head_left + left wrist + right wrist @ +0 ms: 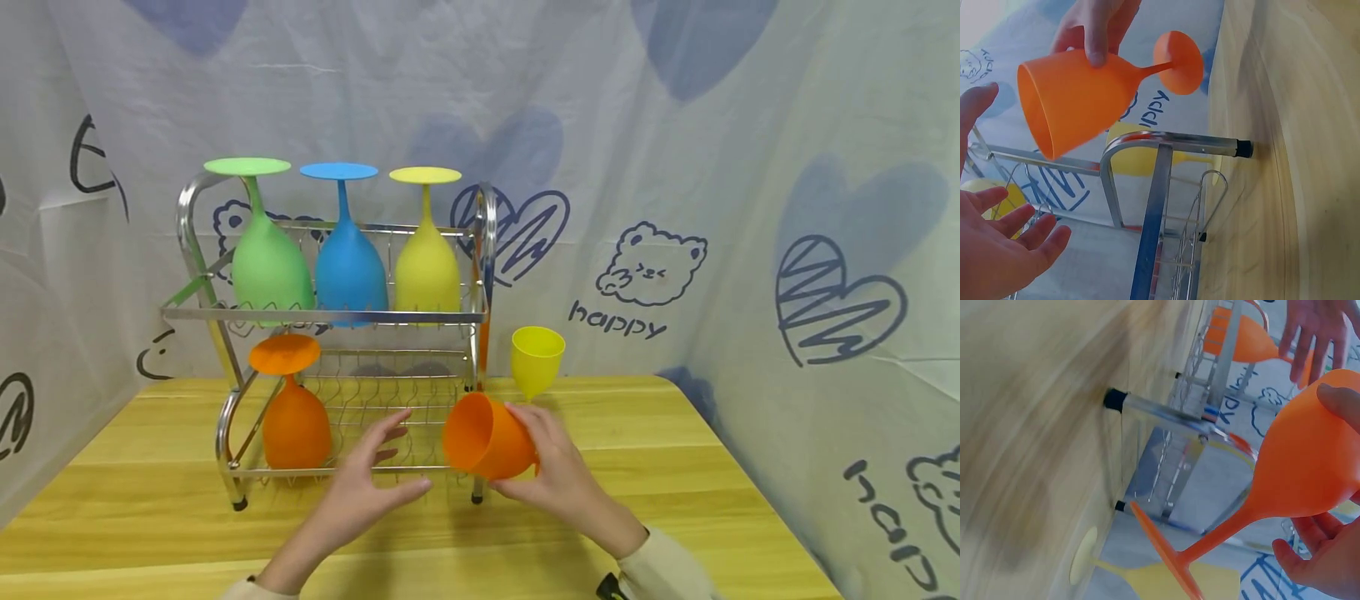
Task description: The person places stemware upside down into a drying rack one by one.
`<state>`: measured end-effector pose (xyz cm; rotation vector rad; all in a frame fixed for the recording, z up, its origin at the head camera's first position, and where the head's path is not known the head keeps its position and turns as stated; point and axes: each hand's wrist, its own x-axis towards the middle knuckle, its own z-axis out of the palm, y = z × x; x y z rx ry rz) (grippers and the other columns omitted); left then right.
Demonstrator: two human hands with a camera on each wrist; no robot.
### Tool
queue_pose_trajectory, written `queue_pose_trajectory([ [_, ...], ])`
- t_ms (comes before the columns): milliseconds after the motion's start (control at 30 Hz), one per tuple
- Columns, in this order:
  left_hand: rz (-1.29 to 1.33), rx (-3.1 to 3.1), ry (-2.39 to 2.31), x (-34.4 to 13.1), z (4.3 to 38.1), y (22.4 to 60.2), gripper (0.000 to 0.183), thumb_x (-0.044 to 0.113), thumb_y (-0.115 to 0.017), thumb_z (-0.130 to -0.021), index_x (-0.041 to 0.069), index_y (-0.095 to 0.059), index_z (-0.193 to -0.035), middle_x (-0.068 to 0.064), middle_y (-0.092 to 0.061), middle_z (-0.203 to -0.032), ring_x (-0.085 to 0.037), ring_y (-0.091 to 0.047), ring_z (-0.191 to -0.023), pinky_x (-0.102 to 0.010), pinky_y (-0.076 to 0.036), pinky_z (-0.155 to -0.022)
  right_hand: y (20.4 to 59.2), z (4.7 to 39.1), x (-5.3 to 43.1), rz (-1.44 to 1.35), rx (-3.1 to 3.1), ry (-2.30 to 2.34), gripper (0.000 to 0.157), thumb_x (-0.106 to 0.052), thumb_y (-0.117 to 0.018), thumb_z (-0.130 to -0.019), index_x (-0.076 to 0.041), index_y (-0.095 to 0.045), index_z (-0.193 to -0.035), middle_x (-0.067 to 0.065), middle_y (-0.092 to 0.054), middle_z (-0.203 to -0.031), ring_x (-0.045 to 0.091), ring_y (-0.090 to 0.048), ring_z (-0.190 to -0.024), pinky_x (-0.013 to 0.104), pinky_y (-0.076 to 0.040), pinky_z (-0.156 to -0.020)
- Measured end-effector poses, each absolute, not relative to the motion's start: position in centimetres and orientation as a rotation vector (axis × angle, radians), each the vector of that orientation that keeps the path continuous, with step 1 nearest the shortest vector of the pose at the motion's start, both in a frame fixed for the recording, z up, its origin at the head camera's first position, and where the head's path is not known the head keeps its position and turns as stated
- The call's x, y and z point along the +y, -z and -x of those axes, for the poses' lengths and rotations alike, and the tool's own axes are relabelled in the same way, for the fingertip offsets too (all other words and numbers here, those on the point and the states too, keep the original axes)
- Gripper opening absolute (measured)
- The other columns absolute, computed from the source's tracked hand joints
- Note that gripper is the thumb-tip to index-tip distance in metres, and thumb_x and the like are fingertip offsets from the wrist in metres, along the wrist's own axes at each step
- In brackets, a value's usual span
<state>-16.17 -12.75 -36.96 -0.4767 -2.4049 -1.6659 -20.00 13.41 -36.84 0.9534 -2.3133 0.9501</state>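
My right hand point(558, 475) grips an orange plastic goblet point(491, 437) by its bowl, in front of the rack's right side. The goblet is tilted, its mouth toward the left hand; its stem and foot point(1179, 62) show in the left wrist view. My left hand point(367, 487) holds nothing, its fingers spread and thumb apart, a short way left of the goblet's rim. Behind both hands stands a two-tier metal rack point(322, 315). Upside down on its lower tier, at the left, is another orange goblet point(296, 425).
Green point(272, 262), blue point(350, 271) and yellow goblets point(427, 271) stand upside down along the upper tier. Another yellow goblet point(537, 358) stands upright on the wooden table point(637, 500), right of the rack. A patterned curtain point(570, 150) hangs behind and at the sides.
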Motion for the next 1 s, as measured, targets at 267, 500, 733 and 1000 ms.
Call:
queue_pose_trajectory([
  [267,0.683,-2.354,1.572,-11.8,16.5,37.3,0.086,0.022,-0.086,-0.073,0.013,-0.04,-0.146,-0.01,-0.044,-0.143,-0.033,-0.044,-0.126,-0.054,-0.043,-0.1,37.6,19.5,12.5,-1.036,-2.319,-0.776,0.089,-0.024,-0.094,-0.06,-0.008,-0.051,-0.136,0.014,-0.054,-0.123,0.03,-0.054,-0.108,0.047,-0.054,-0.084],
  [500,0.799,-2.382,1.428,-11.1,16.6,37.7,0.086,0.026,-0.087,-0.071,0.014,-0.044,-0.144,-0.012,-0.04,-0.146,-0.037,-0.042,-0.128,-0.059,-0.044,-0.095,37.9,19.1,11.7,-1.122,-2.323,-0.584,0.088,-0.031,-0.093,-0.062,-0.01,-0.052,-0.136,0.012,-0.055,-0.122,0.026,-0.054,-0.106,0.044,-0.053,-0.085],
  [733,0.853,-2.362,1.394,-11.0,16.8,37.9,0.074,0.022,-0.087,-0.071,0.012,-0.054,-0.136,-0.011,-0.048,-0.137,-0.035,-0.05,-0.119,-0.055,-0.049,-0.091,37.8,18.7,11.3,-1.129,-2.348,-0.552,0.087,-0.03,-0.092,-0.062,-0.01,-0.053,-0.136,0.011,-0.053,-0.125,0.025,-0.051,-0.11,0.044,-0.051,-0.087],
  [1000,0.777,-2.203,1.592,-11.4,16.9,37.9,0.065,0.012,-0.084,-0.075,0.009,-0.055,-0.133,-0.014,-0.052,-0.131,-0.035,-0.051,-0.117,-0.044,-0.052,-0.092,37.7,17.8,11.3,-1.118,-2.15,-0.632,0.085,-0.021,-0.093,-0.061,-0.005,-0.05,-0.133,0.018,-0.049,-0.132,0.032,-0.05,-0.115,0.048,-0.051,-0.089],
])
